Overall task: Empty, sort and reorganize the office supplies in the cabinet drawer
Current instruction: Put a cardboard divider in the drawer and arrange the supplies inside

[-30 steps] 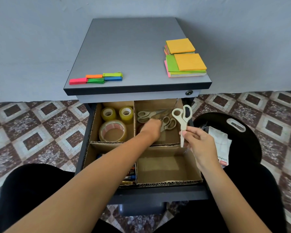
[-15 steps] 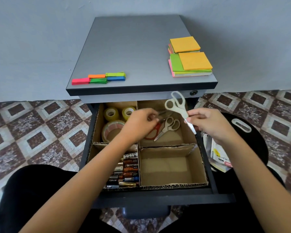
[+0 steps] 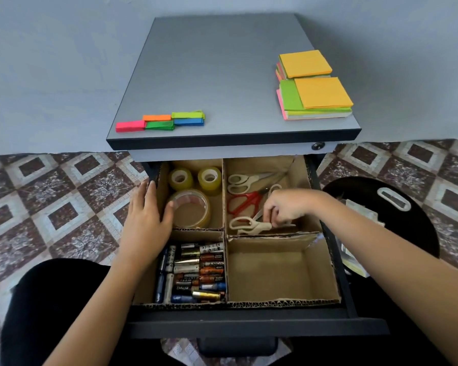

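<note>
The grey cabinet (image 3: 222,75) with a flat top stands against the wall. Its dark drawer (image 3: 249,326) is pulled out. Inside the drawer sits a brown cardboard box (image 3: 283,302) split into four parts.

The left hand (image 3: 146,215) lies on the left edge of the drawer. Its fingers are straight and hold nothing. Its thumb is right beside the big clear tape roll (image 3: 193,210).

The right hand (image 3: 286,207) is in the back right part. Its curled fingers pinch the cream-handled scissors (image 3: 249,225), which lie along the front wall of that part.

Two piles of orange, green and pink sticky notes (image 3: 320,93) lie by the right edge of the cabinet top.

The big roll shares the back left part with two small yellow tape rolls (image 3: 181,178).

The red-handled scissors (image 3: 242,202) and another cream pair (image 3: 242,180) lie behind the pinched pair.

Mixed batteries (image 3: 196,273) fill the front left part. Thin bright paper strips (image 3: 160,122) lie near the front left corner of the cabinet top.
</note>
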Available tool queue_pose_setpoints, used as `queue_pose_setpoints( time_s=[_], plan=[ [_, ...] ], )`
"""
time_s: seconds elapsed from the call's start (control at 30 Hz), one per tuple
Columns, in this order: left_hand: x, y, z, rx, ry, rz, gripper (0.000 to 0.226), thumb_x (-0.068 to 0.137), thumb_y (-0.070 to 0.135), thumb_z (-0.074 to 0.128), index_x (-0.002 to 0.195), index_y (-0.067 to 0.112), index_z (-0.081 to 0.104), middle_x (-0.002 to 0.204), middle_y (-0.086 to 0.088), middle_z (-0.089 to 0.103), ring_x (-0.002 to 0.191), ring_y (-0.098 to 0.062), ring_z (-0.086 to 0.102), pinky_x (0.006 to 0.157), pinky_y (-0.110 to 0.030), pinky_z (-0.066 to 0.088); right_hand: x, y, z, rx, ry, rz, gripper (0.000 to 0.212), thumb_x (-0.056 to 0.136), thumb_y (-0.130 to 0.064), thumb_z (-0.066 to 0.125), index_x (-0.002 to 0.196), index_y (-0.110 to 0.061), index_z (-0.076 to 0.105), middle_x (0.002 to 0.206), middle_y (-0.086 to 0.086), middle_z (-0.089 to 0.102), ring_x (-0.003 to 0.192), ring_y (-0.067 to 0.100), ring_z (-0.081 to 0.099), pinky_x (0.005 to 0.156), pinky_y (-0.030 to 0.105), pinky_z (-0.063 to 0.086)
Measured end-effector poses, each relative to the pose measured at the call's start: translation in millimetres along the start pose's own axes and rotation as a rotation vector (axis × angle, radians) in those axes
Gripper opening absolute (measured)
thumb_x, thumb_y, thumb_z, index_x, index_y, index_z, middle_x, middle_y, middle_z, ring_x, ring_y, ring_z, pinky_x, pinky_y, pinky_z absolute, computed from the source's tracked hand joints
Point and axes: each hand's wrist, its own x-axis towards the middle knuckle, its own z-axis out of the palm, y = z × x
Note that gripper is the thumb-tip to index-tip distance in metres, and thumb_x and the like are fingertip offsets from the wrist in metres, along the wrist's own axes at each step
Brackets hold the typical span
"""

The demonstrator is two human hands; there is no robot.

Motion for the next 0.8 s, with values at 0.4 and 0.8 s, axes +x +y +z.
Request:
queue_pose_setpoints(
  time_s=[0.4,0.8],
  plan=[
    [3,4,0,-0.011,-0.050,-0.064,0.066,0.096,0.036,0.044,0.149,0.007,0.018,0.157,-0.006,0.014,0.143,-0.024,0.019,0.110,-0.042,0.029,14,6,22,-0.126,0.160,-0.100,0.024,0.084,-0.016,0.068,0.108,-0.014,0.067,0.088,-0.008,0.056,0.079,0.011,0.053,0.062,0.019,0.040],
    [2,6,-2,0.006,-0.045,-0.068,0.064,0.096,0.034,0.045,0.149,0.009,0.020,0.157,-0.004,0.014,0.140,-0.026,0.026,0.105,-0.042,0.034,16,17,24,-0.287,0.210,-0.172,0.022,0.085,-0.011,0.062,0.106,-0.018,0.064,0.086,-0.003,0.051,0.080,0.019,0.051,0.068,0.027,0.039]
  ],
)
